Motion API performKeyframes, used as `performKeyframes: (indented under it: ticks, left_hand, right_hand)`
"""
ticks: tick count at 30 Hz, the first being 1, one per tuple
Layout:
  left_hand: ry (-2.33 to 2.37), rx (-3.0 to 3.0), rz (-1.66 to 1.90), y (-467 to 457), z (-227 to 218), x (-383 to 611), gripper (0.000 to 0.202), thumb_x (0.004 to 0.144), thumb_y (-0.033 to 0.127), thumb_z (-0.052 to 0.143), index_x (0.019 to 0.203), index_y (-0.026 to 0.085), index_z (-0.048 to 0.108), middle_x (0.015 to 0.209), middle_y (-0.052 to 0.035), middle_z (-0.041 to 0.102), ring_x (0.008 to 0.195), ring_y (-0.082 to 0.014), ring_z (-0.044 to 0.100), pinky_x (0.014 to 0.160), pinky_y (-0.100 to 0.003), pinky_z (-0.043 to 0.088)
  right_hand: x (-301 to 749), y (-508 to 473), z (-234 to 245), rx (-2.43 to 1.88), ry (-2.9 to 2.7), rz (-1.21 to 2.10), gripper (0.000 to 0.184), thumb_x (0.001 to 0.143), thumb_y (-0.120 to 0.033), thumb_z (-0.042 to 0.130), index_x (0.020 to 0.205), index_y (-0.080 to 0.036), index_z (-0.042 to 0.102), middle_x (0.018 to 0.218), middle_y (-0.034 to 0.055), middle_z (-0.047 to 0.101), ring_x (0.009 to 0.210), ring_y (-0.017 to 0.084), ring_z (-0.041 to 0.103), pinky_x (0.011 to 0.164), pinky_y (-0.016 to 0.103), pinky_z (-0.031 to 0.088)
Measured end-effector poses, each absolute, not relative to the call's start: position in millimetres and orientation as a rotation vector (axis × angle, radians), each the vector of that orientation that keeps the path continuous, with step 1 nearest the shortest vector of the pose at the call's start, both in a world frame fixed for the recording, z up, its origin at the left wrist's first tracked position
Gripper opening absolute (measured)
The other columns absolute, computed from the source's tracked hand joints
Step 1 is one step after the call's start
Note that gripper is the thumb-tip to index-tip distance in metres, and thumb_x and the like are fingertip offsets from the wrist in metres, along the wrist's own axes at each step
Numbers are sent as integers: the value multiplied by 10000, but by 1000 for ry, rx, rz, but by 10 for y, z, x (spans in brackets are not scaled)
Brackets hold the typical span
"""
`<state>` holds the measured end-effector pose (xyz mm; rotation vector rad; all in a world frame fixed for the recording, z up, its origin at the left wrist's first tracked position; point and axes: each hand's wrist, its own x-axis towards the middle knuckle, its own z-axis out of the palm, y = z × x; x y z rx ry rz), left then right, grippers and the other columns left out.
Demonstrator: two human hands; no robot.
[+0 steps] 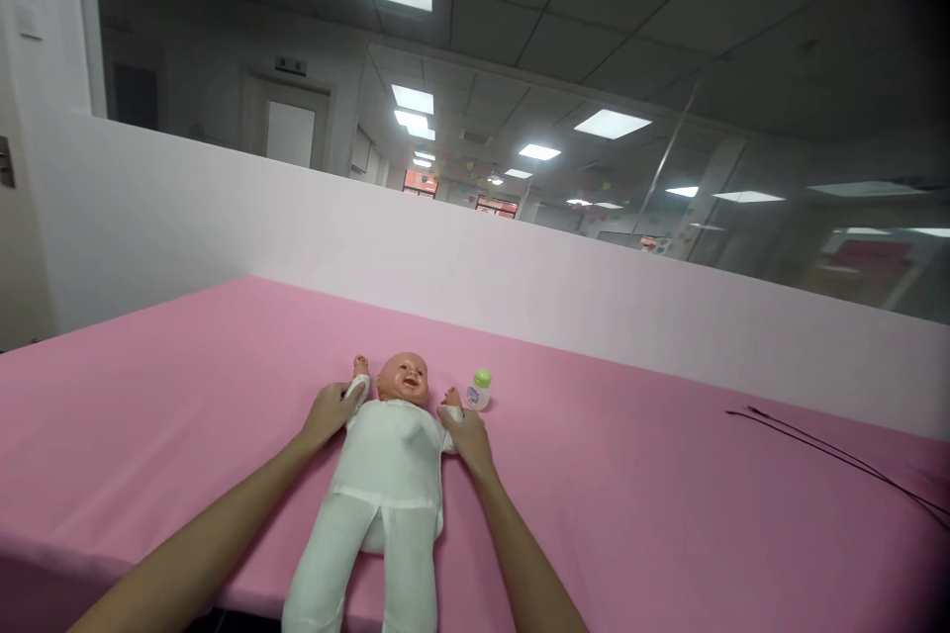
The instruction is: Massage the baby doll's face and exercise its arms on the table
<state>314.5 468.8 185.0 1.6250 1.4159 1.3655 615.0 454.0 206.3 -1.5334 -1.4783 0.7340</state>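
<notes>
A baby doll with a white cloth body lies on its back on the pink-covered table, its head toward the far wall and its legs toward me. My left hand is closed around the doll's raised arm on the left side. On the other side, my right hand grips the doll's other arm near the wrist. Both of the doll's small hands stick out above my fingers. Just beyond my right hand stands a small clear bottle with a green cap, upright and apart from the doll.
The pink cover spreads to both sides of the doll. Thin black cables lie at the right. Behind the table runs a low white wall with a large glass window above it. A door with a handle is at far left.
</notes>
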Motion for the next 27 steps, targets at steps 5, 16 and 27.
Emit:
performKeyframes:
  ticks: [5, 16, 27]
  left_hand:
    - [1033, 1422, 1344, 4661, 1984, 2893, 491, 643, 578, 850, 860, 151, 744, 809, -73, 706, 733, -233, 622, 676, -327, 470]
    - [756, 1584, 925, 4414, 2160, 2706, 215, 690, 359, 857, 782, 171, 807, 1138, -140, 724, 997, -284, 656, 808, -353, 522]
    - [1204, 1700, 1353, 4615, 1867, 3030, 551, 920, 692, 552, 757, 176, 652, 681, -9, 624, 631, -181, 518, 589, -277, 343]
  right_hand:
    - [6339, 4412, 2187, -1175, -1469, 1098, 490, 716, -523, 851, 1050, -174, 766, 1000, 88, 777, 895, 264, 704, 795, 359, 547]
    - [6531, 4207, 2287, -949, -1948, 1284, 416, 669, -428, 930, 1030, -239, 845, 1267, 92, 698, 1212, 318, 629, 1051, 442, 489]
    - [6347, 4458, 1984, -1234, -1524, 886, 523, 773, -691, 762, 770, -173, 690, 726, 24, 689, 695, 204, 592, 651, 301, 444]
